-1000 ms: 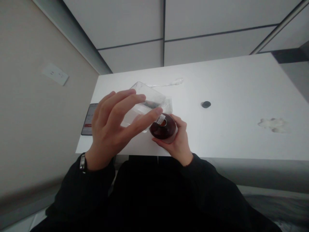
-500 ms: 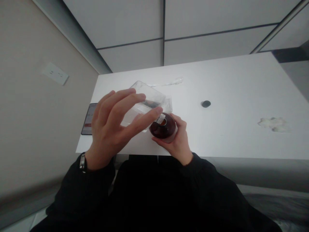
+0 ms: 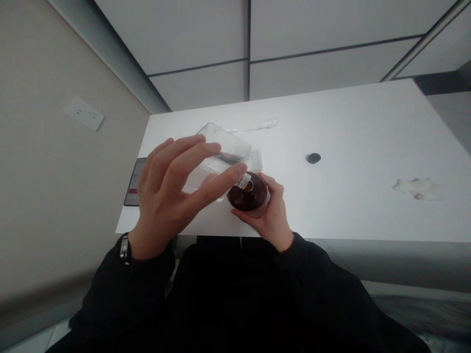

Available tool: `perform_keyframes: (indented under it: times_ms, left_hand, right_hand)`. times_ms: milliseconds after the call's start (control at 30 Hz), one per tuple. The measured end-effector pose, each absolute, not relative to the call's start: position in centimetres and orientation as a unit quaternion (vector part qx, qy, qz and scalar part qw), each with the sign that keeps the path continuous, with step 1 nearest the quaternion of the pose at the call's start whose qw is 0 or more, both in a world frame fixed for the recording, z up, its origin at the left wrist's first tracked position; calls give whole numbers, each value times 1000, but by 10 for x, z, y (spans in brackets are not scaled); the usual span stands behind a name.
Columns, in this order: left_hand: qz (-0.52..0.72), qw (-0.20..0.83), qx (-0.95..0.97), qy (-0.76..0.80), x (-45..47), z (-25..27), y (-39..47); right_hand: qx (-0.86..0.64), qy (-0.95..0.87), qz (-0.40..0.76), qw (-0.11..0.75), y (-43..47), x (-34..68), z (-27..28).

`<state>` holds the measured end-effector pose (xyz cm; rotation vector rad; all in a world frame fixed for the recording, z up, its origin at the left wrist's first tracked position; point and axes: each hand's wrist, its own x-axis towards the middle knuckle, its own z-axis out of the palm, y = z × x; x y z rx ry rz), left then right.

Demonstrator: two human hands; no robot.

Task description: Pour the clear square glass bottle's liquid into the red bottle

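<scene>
My left hand (image 3: 176,181) is wrapped round a clear, square-sided container (image 3: 224,144), which tilts down to the right. A pale ridged piece (image 3: 244,180), like a threaded neck, meets the mouth of a dark brown bottle (image 3: 247,198). Which of the two it belongs to I cannot tell. The brown bottle stands upright and uncapped, orange-brown inside its mouth. My right hand (image 3: 270,213) grips this bottle from the right, thumb at the front. My left fingers and thumb hide part of the container.
On the white table (image 3: 349,211) lie a dark round cap (image 3: 313,158), a crumpled whitish piece (image 3: 417,189), a thin clear tube-like item (image 3: 253,127) and a flat clear piece (image 3: 256,158). A phone (image 3: 133,185) is partly behind my left hand. A wall socket (image 3: 85,113) is at left.
</scene>
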<state>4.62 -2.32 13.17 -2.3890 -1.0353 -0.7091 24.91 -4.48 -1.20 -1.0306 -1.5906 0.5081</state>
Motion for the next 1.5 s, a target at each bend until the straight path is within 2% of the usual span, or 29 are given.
perform_keyframes:
  times_ms: [100, 333, 633, 900, 1067, 1167, 1500]
  left_hand:
    - [-257, 186, -868, -382, 47, 134, -25]
    - [-290, 208, -871, -337, 45, 132, -22]
    - [-267, 219, -870, -352, 47, 134, -25]
    - [-288, 191, -874, -342, 46, 133, -23]
    - [-269, 223, -874, -337, 46, 133, -23]
    - [-264, 201, -869, -368, 47, 134, -25]
    - [-263, 253, -870, -331, 46, 132, -21]
  right_hand:
    - [-437, -674, 214, 556, -45, 249, -13]
    - [-451, -675, 225, 539, -45, 249, -17]
    - [-446, -676, 220, 544, -46, 250, -15]
    - [-439, -671, 219, 556, -45, 250, -15]
    - [-447, -677, 223, 540, -46, 250, -15]
    - [-454, -679, 226, 532, -46, 250, -16]
    - [-439, -672, 223, 553, -46, 250, -14]
